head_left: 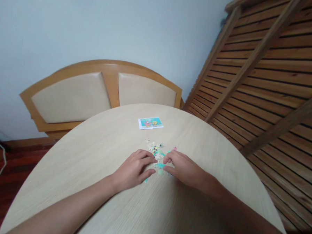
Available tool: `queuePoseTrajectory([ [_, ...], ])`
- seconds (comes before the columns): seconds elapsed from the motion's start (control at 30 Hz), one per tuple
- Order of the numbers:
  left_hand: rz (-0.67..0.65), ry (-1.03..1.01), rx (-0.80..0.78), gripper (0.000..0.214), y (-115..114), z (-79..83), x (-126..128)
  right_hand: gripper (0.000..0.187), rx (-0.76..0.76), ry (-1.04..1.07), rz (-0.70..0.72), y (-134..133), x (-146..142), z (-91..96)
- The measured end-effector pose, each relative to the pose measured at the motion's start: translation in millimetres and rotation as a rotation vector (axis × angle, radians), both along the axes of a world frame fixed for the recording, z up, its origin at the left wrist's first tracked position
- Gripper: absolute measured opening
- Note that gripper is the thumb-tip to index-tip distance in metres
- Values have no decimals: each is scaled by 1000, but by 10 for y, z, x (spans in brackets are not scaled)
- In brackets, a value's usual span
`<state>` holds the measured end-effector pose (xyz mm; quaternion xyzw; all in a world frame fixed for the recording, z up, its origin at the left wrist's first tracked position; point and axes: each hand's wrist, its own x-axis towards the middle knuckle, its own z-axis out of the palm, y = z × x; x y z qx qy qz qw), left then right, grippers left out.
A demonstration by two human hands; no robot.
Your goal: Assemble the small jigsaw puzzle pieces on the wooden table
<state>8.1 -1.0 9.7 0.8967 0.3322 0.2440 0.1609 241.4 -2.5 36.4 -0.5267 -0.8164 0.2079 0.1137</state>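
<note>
Jigsaw pieces (158,155), mostly pale and teal, lie in a loose heap on the round table (104,145), between and just beyond the two hands; gathered so, they appear within easy reach of both. The left hand (136,166) arches palm-down, thumb set apart from the forefinger; the right hand (184,167) faces it, fingers curled, a narrow gap above the thumb. Whether any fingertip presses a piece cannot be told. Both forearms slant inward from the near edge. Farther out, a picture card (151,123) lies flat, presumably to remain uncovered.
</note>
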Motion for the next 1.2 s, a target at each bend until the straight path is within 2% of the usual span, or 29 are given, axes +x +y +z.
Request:
queuePoseTrajectory([
  [0.17,-9,40,10,27,-14,19,28,10,30,29,73,6,-16,-88],
  [0.47,36,25,14,23,-12,0,66,12,-12,92,98,-20,-135,-32],
  [0.6,51,54,55,18,4,-9,39,12,42,52,52,-25,-102,-91],
  [0.7,22,106,87,22,8,1,32,8,44,61,76,-20,-57,-119],
  [0.83,21,142,106,23,-3,47,19,7,46,59,89,26,78,-17],
  [0.9,53,124,117,24,-5,65,-7,16,41,42,50,75,188,69],
  [0.93,71,113,124,30,-2,64,-25,32,33,23,44,105,245,103],
  [1.03,87,98,121,56,25,16,-74,113,-81,-100,82,199,376,116],
  [1.07,75,94,97,56,40,-10,-82,123,-142,-139,79,228,394,86],
  [1.1,75,77,72,50,56,-36,-86,126,-189,-157,96,253,395,44],
  [1.13,73,57,48,42,73,-60,-85,121,-211,-150,124,276,383,-7],
  [1.2,78,16,11,28,103,-89,-73,95,-163,-70,201,311,328,-116],
])
